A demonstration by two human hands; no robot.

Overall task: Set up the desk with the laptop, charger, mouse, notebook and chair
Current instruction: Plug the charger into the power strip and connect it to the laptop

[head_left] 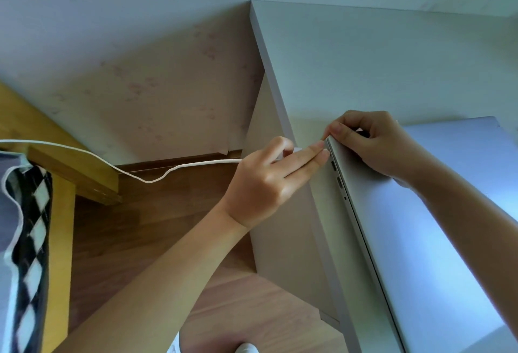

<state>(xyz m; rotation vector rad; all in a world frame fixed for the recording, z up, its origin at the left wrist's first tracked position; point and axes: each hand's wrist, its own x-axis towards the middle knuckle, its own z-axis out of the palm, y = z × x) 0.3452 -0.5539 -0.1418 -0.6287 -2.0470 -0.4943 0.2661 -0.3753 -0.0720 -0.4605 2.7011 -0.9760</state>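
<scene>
A shut silver laptop (437,229) lies on the white desk (364,66), its left edge with several ports facing the desk's left side. My left hand (269,181) pinches the white plug of the charger cable (157,177) right at the laptop's far left corner. From that hand the cable trails left over the floor and out of the picture. My right hand (375,145) grips the same far corner of the laptop from above, fingers curled over its edge.
A wooden bed frame (81,173) with a black-and-white checked blanket (28,240) stands at the left. Brown wooden floor (157,226) lies between bed and desk. Papered wall (140,44) runs behind. A white-socked foot (246,348) shows at the bottom.
</scene>
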